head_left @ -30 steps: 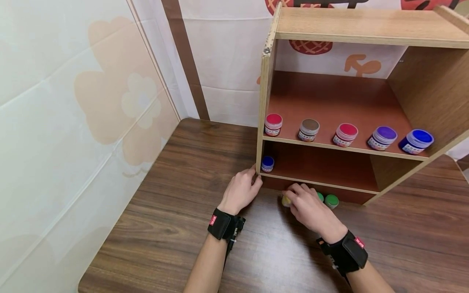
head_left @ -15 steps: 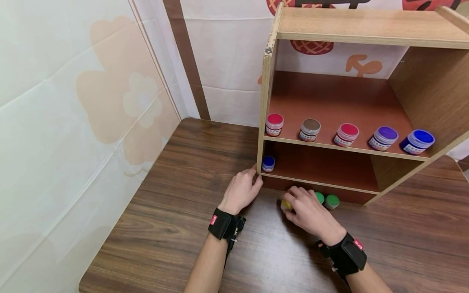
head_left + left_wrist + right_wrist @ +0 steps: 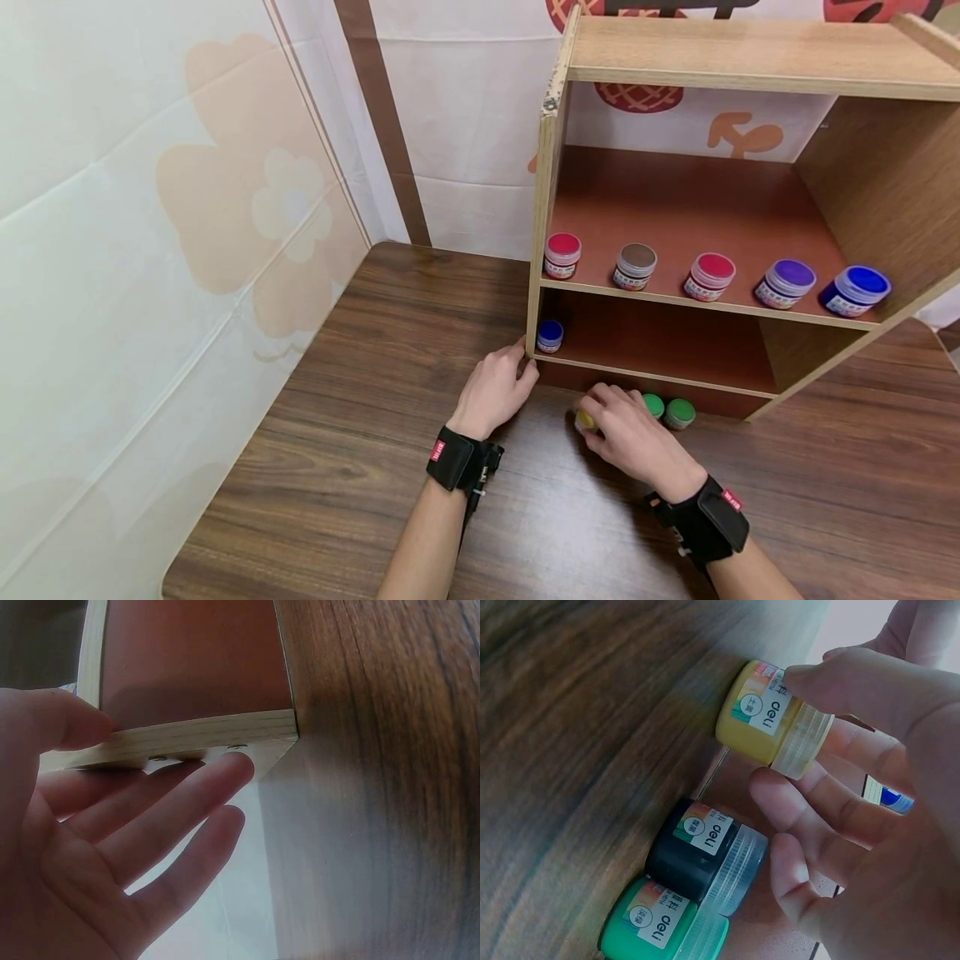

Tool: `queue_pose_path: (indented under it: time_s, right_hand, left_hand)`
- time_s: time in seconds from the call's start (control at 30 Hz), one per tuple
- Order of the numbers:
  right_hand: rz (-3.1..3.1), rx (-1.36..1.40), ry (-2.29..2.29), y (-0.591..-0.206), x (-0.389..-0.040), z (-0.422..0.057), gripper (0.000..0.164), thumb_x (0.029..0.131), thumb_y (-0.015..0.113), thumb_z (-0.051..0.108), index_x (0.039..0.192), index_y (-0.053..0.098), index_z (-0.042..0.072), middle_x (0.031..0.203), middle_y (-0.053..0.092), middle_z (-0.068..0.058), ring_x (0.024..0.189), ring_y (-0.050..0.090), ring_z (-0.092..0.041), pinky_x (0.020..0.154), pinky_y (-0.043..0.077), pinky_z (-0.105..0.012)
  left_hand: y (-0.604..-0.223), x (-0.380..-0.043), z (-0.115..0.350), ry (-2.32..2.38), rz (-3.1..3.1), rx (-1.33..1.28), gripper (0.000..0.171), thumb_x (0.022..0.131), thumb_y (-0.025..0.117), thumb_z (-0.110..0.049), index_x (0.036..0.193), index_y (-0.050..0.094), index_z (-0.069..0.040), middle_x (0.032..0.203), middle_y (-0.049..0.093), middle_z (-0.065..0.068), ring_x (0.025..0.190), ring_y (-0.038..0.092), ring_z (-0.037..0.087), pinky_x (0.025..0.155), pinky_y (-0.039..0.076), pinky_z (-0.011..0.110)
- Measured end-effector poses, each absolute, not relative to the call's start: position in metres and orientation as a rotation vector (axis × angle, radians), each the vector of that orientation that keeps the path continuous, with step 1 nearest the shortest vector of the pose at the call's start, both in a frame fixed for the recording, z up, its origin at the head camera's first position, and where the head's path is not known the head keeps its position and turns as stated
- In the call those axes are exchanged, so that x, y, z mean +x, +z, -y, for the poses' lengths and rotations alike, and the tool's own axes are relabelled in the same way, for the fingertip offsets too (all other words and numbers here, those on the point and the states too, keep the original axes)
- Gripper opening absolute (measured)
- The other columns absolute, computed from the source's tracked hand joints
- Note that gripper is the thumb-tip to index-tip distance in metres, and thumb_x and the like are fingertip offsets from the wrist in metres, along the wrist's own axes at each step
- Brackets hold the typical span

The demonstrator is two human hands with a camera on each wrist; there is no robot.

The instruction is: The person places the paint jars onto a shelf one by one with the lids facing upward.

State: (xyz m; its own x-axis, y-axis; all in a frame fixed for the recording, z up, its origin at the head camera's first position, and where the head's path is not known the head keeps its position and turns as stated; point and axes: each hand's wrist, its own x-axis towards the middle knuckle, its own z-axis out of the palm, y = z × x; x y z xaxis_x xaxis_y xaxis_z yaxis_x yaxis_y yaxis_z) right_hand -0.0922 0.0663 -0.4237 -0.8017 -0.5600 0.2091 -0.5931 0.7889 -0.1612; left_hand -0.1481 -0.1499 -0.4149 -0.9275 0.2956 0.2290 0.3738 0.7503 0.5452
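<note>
In the head view my left hand is at the lower left corner of a wooden shelf unit. The left wrist view shows the thumb on one face of its side panel and the fingers along the other. My right hand pinches a small yellow paint jar between thumb and fingers, low over the table in front of the unit's base. Beside that jar stand a black paint jar and a green paint jar. From the head, the black one is hidden under my right hand.
Another green jar is at the base's right. On the middle shelf's front edge stand several jars, among them a brown-lidded jar and a purple-lidded jar. One blue jar occupies the lower shelf's left end. A patterned cloth hangs behind.
My right hand has drawn slightly back from the shelf base, and more of the yellow jar's lid shows. The left hand has stayed at the corner.
</note>
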Motion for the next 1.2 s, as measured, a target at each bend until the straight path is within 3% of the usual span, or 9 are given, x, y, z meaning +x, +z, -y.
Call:
queue_pose_path:
  time_s: [0.93, 1.2]
  right_hand:
    - [2.759, 0.946, 0.361, -0.407, -0.088, -0.068, 0.033, 0.079, 0.079, 0.018, 0.108, 0.066, 0.011, 0.102, 0.057, -0.005, 0.086, 0.052, -0.019, 0.072, 0.039, -0.037]
    - [2.727, 0.922, 0.435, -0.392, -0.088, -0.071, 0.033, 0.079, 0.078, 0.014, 0.109, 0.065, 0.011, 0.104, 0.058, -0.005, 0.089, 0.055, -0.02, 0.08, 0.044, -0.045]
  left_hand:
    - [-0.417, -0.148, 0.15, -0.922, 2.795, -0.541, 0.042, 0.096, 0.051, -0.021, 0.131, 0.057, 0.0, 0.087, 0.067, 0.004, 0.058, 0.05, 0.008, 0.048, 0.037, 0.021]
    - [-0.416, -0.148, 0.149, -0.91, 2.792, -0.536, 0.041, 0.096, 0.05, -0.022, 0.131, 0.058, 0.0, 0.099, 0.07, 0.006, 0.065, 0.056, 0.01, 0.053, 0.042, 0.023]
